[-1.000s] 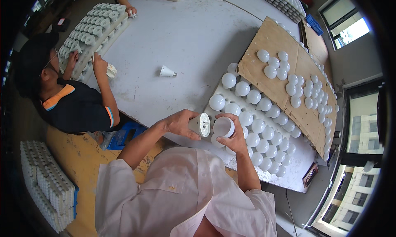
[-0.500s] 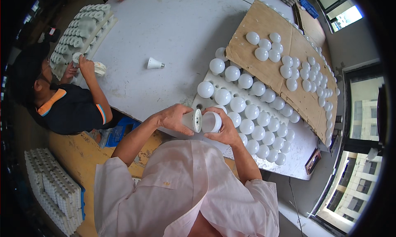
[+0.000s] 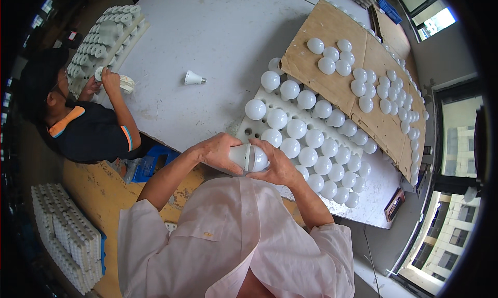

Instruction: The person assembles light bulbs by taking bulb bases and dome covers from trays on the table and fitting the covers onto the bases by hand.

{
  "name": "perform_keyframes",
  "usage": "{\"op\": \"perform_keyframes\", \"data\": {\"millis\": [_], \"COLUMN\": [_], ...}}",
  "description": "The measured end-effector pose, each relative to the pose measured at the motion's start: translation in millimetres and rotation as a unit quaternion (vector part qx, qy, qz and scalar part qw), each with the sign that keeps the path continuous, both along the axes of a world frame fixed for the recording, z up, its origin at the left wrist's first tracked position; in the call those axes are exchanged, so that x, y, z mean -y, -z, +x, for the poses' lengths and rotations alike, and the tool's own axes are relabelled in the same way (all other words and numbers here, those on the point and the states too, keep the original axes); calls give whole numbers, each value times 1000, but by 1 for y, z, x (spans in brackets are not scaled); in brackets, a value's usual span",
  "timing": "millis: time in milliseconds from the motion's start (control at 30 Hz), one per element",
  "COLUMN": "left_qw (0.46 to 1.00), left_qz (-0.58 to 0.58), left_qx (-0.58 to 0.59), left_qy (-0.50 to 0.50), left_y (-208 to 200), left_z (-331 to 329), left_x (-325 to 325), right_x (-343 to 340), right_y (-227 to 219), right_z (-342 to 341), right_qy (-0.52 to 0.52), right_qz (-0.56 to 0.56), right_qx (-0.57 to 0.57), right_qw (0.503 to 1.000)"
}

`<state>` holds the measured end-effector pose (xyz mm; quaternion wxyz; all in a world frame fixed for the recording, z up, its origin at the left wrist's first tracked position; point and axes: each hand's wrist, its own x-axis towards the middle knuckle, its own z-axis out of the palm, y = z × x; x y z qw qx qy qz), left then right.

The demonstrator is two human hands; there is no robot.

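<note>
In front of my chest, my left hand [image 3: 220,151] is wrapped round the white base of an LED bulb [image 3: 238,157]. My right hand [image 3: 280,165] grips a round, milky bulb cover [image 3: 257,159], its rim now against the base's flat end. The two parts sit end to end, lying sideways; whether they are locked together I cannot tell. Just right of my hands, a white foam tray [image 3: 252,125] carries rows of round white bulb covers. One bulb base without a cover [image 3: 195,78] lies on its side on the table, farther off.
A cardboard sheet [image 3: 324,38] with many loose covers lies over the tray's far part. At left, a co-worker [image 3: 88,132] handles a white part beside stacked trays of bulb parts [image 3: 98,43]. More stacked trays [image 3: 67,235] stand at lower left, near a blue crate [image 3: 150,165].
The gap between base and cover has closed; my right hand turned and brought the cover onto the base. At the far left edge of the table, another person's hand has left view.
</note>
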<state>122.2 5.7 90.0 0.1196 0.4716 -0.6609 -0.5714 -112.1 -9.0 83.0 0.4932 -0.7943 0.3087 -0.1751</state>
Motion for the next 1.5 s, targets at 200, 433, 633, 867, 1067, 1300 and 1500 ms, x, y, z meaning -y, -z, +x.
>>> {"op": "perform_keyframes", "data": {"millis": [200, 433, 633, 867, 1067, 1300, 1500], "left_qw": [999, 993, 994, 996, 995, 998, 997], "left_qz": [-39, -111, 106, 77, 30, 17, -42], "left_qx": [8, 27, -28, 31, -1, 6, -68], "left_qy": [-13, -16, -3, 34, 98, 62, 25], "left_y": [1, 20, 28, 8, 10, 5, 41], "left_z": [-2, -29, -32, -44, -74, -48, -54], "left_x": [17, 9, -20, -3, 22, -9, -23], "right_x": [23, 8, -33, -29, -31, -25, -17], "right_y": [-6, 17, 40, -1, 21, 27, 14], "right_z": [4, -16, -19, -22, -39, -3, 14], "right_qy": [-44, -35, -41, 30, 154, 39, 16], "right_qz": [-52, -115, -37, -71, -117, -340, -361], "right_qx": [-63, -12, 48, -5, -39, 186, 268], "right_qw": [996, 993, 997, 997, 980, 921, 893]}}
